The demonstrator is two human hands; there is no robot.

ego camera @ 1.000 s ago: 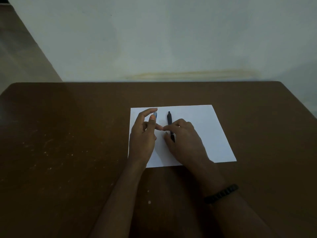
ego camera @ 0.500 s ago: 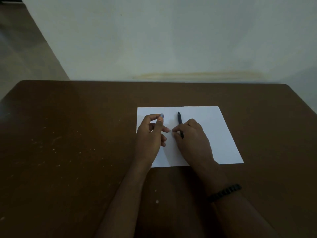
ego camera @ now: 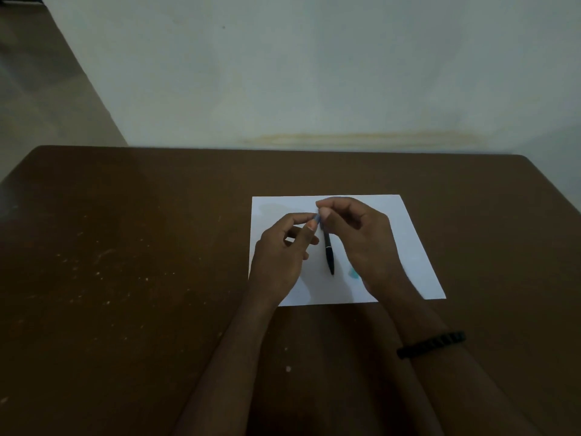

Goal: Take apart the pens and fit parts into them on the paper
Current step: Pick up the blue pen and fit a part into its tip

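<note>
While both hands met over the paper (ego camera: 405,247), a small bluish part (ego camera: 318,218) sat pinched between them.
Left hand (ego camera: 279,256) and right hand (ego camera: 355,234) fingertips gripped it; black pen (ego camera: 329,254) lay just below, long axis running toward the person.

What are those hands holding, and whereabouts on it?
Both hands, left and right, pinch a small bluish pen part at its ends; its exact shape is unclear.

Both hands (ego camera: 323,243) pinch a small bluish part (ego camera: 318,218) above the black pen (ego camera: 329,253).
</note>
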